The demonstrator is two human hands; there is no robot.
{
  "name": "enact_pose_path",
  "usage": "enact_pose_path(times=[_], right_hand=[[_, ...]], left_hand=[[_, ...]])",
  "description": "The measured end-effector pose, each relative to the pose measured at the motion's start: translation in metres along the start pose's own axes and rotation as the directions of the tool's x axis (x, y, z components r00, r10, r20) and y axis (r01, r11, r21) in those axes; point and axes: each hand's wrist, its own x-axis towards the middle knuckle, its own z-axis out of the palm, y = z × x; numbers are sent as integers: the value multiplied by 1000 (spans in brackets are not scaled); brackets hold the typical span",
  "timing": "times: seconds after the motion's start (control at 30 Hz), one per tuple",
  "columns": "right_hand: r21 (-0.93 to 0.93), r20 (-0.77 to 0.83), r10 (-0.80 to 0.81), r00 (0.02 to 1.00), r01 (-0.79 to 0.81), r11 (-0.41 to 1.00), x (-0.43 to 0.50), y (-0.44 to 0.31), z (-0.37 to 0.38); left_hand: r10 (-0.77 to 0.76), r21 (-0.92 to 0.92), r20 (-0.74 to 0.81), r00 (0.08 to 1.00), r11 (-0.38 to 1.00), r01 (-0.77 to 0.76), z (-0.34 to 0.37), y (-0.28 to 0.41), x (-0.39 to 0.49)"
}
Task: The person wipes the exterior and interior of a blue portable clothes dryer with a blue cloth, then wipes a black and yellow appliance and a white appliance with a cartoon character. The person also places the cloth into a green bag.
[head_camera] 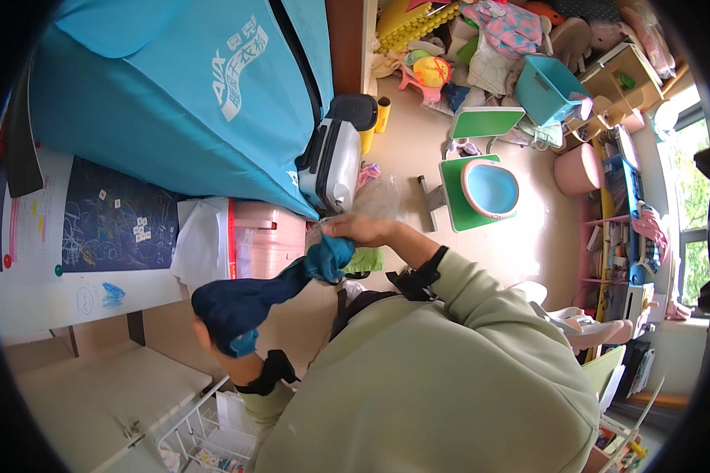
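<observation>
A navy and teal cloth item point(245, 304), twisted and bunched, stretches between my two hands. My right hand point(361, 229) grips its teal end in front of the grey-white suitcase. At the other end, the wider navy part drapes over my left hand point(204, 337), hiding most of the palm and fingers; only a skin edge shows beside the cloth. A small teal patch of the cloth hangs near my left wrist. Both wrists wear black straps over pale green sleeves.
A large blue fabric cover point(183, 118) stands upper left, beside a grey-white suitcase point(338, 165) and a pink case point(272, 236). Right of them is a green seat with a blue basin point(491, 188). A white wire basket point(213, 434) sits lower left. Toys and bookshelves line the far right.
</observation>
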Motion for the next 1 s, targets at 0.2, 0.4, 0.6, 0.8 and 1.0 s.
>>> enact_pose_path(times=[0.2,0.4,0.6,0.8,1.0], right_hand=[[-881,-18,-251,968,103,462,-52,-11,-61],[-172,-284,62,957,-114,979,-145,-16,-110],[334,98,-47,994,12,943,-182,-24,-86],[443,450,-58,891,-166,881,-206,-42,-54],[470,108,-74,991,15,883,-239,-19,-84]], left_hand=[[-73,924,-313,947,-252,287,-33,-68,12],[-305,876,-482,822,-182,446,-41,-158,-52],[-304,877,-475,826,-93,471,27,-263,-56],[-447,920,-349,824,7,393,85,-316,-48],[-500,602,-433,750,459,653,76,-325,-57]])
